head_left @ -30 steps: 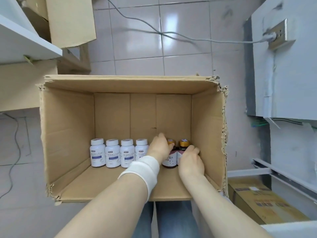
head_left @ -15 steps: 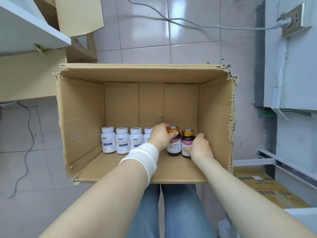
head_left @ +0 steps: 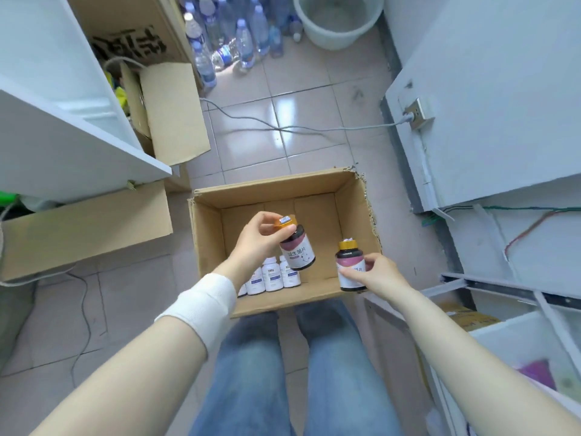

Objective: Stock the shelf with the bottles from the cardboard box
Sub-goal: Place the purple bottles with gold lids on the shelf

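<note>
Two dark bottles with gold caps are held above the box (head_left: 355, 209) in the head view, one in each grip. The left grip (head_left: 254, 243) pinches the first bottle (head_left: 298, 251) by its cap between thumb and curled fingers. It hangs tilted over the box's middle, and its pink-and-white label reads 益生菌片. The right grip (head_left: 375, 273) is wrapped round the label of the second bottle (head_left: 349, 262), which stands upright over the box's near right corner. Fingers cover most of its writing, and only the last character, 片, shows. Each cap carries a small sticker, too blurred to read.

A row of white bottles (head_left: 273, 275) with blue-banded labels stands in the box's near left part, partly hidden by the left wrist and its white band (head_left: 204, 305). Their print is too small to read. The box sits on the tiled floor (head_left: 251, 143) just ahead of the person's jeans (head_left: 251, 366). The white shelf (head_left: 78, 143) juts in at the left, apart from the box. A carton (head_left: 129, 45) at the upper left bears bold black characters I cannot make out.
</note>
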The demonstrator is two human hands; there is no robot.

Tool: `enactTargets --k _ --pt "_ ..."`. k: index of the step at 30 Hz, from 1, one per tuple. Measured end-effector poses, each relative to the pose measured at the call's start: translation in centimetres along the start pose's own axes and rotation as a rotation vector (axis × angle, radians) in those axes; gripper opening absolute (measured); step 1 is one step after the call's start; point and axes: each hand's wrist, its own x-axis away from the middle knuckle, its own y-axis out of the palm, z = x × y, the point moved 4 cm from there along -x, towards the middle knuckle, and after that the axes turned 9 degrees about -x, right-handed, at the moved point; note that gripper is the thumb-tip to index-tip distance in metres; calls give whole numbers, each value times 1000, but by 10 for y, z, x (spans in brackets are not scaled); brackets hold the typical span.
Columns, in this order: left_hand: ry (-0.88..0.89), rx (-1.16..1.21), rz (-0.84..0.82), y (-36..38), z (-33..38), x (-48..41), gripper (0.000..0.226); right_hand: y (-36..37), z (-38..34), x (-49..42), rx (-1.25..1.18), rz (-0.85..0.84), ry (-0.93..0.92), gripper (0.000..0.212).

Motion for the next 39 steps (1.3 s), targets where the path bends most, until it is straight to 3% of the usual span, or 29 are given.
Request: enactTargets --k 8,10,15,21,26,33,39 --pt "315 46 -318 -9 85 90 24 30 7 135 -691 242 -65 51" --pt "346 -1 -409 -1 94 117 18 37 17 168 -803 283 -87 56" --pt "393 -74 -631 48 102 194 15 22 61 254 -971 504 -186 46" --pt "491 -105 -879 136 88 336 25 4 161 390 -1144 791 -304 42" --pt "621 -233 -1112 210 39 488 22 27 272 522 -1279 1020 -410 62" --pt "762 -326 -1379 291 -34 698 19 72 425 680 -1440 1311 -456 31" --pt "814 -352 -1561 350 -77 842 30 82 520 788 -1500 1454 -490 59"
